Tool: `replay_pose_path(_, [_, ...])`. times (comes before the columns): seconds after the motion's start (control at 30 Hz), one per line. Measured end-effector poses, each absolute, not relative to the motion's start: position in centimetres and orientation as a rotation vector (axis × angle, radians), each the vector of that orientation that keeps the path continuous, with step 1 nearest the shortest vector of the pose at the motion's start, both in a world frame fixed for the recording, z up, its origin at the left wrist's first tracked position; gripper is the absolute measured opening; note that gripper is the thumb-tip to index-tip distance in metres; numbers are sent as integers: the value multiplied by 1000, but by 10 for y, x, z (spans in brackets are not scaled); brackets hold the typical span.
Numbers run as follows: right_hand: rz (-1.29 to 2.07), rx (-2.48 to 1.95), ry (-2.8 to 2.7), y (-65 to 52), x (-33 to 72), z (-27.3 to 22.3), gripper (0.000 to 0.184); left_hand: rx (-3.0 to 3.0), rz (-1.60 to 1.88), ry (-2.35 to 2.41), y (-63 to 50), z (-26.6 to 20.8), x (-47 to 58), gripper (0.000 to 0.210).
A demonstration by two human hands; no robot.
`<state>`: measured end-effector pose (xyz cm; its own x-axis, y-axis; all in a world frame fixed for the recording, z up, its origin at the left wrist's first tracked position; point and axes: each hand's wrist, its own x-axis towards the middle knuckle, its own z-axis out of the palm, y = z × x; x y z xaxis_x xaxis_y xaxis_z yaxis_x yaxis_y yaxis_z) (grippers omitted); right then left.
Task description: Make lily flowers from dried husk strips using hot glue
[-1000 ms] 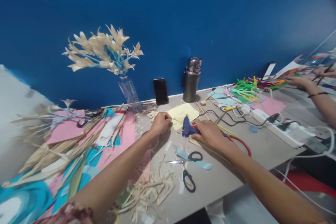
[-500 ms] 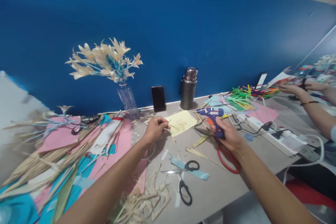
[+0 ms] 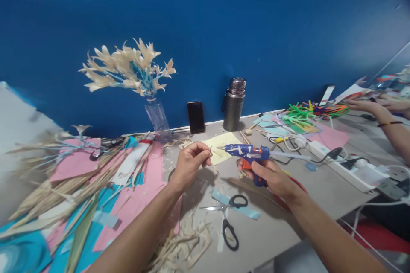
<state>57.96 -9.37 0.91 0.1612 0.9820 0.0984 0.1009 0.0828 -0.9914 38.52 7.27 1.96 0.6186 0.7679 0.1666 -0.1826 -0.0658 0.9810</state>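
Note:
My right hand wraps round a blue glue gun with an orange trigger, a clear glue stick poking out of its back. The gun's metal nozzle points left, close to the fingertips of my left hand. Those fingers are pinched on something thin and pale, too small to name. Behind them a yellow sheet of paper lies on the table. Below, black-handled scissors lie spread over a light blue strip.
At the back stand a plastic bottle of pale husk flowers, a phone and a steel flask. Husks and coloured paper cover the left. A power strip lies right; beyond it are another person's hands.
My right hand has brought the glue gun left and turned it level, its nozzle now near my left fingertips. My left hand stays pinched. The view has shifted slightly.

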Motion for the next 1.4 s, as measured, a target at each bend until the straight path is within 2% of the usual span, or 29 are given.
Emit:
replay_pose_path(0.17, [953,-1403,-1210,-92,574,14,51,1390,847,488,73,16,385,20])
replay_pose_path(0.47, [977,-1375,-1094,-90,574,3,48,1359,828,456,75,14,383,25])
replay_pose_path(1.4, [859,-1438,-1241,-92,572,7,44,1454,878,406,75,12,380,19])
